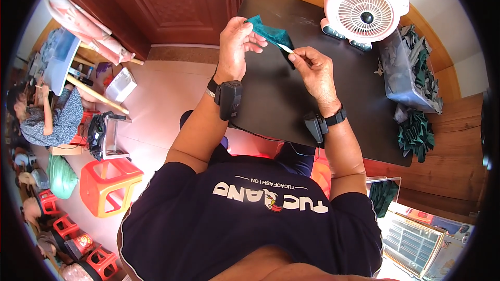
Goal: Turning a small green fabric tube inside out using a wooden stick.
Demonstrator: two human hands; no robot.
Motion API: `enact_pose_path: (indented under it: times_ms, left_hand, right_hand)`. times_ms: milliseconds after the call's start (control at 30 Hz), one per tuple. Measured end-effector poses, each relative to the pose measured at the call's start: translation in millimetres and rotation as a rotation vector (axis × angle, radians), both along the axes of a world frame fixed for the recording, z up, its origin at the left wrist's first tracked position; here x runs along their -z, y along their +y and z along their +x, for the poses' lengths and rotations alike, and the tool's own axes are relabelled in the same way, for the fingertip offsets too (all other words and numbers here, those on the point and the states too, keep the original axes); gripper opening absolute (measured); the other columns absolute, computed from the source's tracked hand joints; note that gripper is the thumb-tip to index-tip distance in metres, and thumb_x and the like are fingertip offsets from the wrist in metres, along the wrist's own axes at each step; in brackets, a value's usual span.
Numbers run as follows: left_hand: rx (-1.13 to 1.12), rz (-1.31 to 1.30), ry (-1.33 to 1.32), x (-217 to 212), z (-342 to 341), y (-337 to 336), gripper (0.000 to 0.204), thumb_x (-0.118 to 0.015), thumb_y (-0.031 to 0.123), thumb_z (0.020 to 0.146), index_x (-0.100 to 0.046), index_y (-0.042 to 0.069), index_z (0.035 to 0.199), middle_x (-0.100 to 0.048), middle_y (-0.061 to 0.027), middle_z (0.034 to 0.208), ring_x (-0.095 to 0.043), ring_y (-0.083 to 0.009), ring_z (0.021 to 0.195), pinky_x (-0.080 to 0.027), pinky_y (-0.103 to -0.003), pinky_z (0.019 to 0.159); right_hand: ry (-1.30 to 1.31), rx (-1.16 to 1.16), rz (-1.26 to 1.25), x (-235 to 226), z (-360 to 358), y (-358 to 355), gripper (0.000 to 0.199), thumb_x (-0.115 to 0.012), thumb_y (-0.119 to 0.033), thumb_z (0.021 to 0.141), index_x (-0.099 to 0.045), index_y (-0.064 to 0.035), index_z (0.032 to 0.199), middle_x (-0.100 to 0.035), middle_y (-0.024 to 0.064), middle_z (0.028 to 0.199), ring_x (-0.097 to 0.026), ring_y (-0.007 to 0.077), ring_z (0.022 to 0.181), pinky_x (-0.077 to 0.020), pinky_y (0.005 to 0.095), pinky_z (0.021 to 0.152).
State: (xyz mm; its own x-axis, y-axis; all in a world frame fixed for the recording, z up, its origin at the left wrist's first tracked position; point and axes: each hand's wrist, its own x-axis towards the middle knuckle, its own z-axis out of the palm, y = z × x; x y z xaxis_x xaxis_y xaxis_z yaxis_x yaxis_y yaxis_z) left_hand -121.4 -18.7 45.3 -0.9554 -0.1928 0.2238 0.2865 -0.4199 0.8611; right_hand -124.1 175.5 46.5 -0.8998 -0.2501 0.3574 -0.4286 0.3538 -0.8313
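teal fabric piece [271,34]: near end tucked behind left hand [235,47] fingers | white strip [285,48]: end pinched out of sight in right hand [312,70] | clear bin [403,75]: contents a blurred grey-green heap | seated person [44,117]: partly cut off at left rim

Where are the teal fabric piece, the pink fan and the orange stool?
teal fabric piece [271,33], head view, on the cloth's middle between the two hands.
pink fan [365,14], head view, on its round front grille.
orange stool [110,178], head view, on its flat seat top.
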Motion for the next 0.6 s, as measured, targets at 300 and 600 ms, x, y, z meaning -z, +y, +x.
enact_pose_path:
  times_ms: [300,600]
  left_hand:
    - [-0.046,-0.16,0.042,5.5,-0.8,-4.4,0.017,-0.046,0.02,0.09,-0.051,0.004,0.087,-0.06,-0.0087,0.071,-0.06,-0.0161,0.061,-0.047,-0.026,0.057]
    - [0.024,-0.128,0.014,2.1,-0.4,-0.5,0.024,-0.045,0.016,0.081,-0.051,0.003,0.1,-0.061,-0.0107,0.091,-0.061,-0.0193,0.079,-0.049,-0.029,0.066]
  right_hand:
    - [0.05,0.009,-0.033,-2.2,-1.9,3.2,0.008,-0.069,-0.007,0.079,-0.065,-0.0009,0.084,-0.064,0.0048,0.07,-0.062,0.0095,0.066,-0.0488,0.023,0.063]
    - [-0.038,-0.019,-0.044,-7.2,-0.2,4.8,0.013,-0.066,-0.015,0.084,-0.065,-0.0017,0.084,-0.059,0.0017,0.065,-0.053,0.0074,0.059,-0.0442,0.0224,0.057]
